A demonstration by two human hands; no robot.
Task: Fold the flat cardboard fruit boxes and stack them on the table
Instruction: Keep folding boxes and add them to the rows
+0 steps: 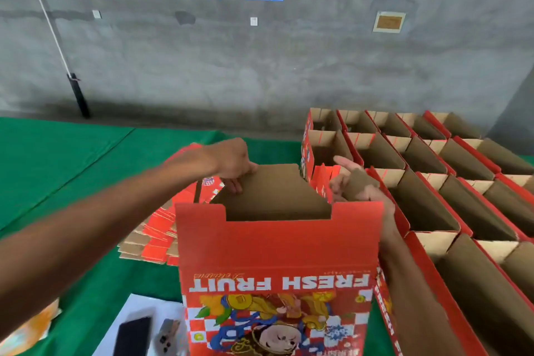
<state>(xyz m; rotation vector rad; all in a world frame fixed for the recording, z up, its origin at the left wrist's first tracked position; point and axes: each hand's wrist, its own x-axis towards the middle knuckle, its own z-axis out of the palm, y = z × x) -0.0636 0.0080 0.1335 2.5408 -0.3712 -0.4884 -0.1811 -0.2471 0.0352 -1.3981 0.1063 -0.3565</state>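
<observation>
red box point(277, 254) stands upright at the near centre of the green surface point(57, 159), its "fresh fruit" print upside down to the camera. left hand point(231, 162) reaches over the top, fingers point(235, 185) curled onto the far brown flap point(271, 191). right hand point(358, 185) presses the right side flap, fingers straight. flat boxes point(156, 231) lie piled just left of it; folded boxes point(433, 182) stand in rows on the right. a phone point(133, 335) lies on white paper point(135, 306) at the near edge.
</observation>
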